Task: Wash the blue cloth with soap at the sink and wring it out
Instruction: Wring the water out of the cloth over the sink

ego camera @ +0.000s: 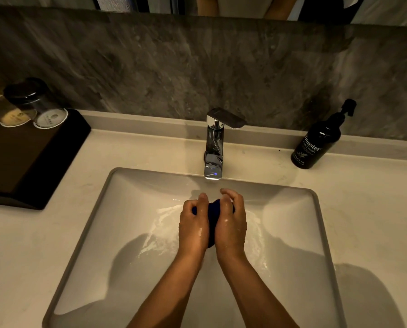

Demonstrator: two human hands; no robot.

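1. Blue cloth [213,217]: one, bunched into a roll, long axis running from the tap toward the person, held over the sink [117,209].
2. Left hand [193,224] and right hand [230,223] both wrapped tight round the cloth, side by side, wet.
3. One tap [215,143], just behind the hands.
4. One soap bottle [318,140], right counter.
5. Two capped glasses [35,102] on a dark tray [44,162], left.

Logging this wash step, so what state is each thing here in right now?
Blue cloth: bunched, squeezed between both hands.
Left hand: wet, closed on cloth.
Right hand: wet, closed on cloth.
Tap: no stream visible.
Sink: wet, streaked.
Soap bottle: upright, untouched.
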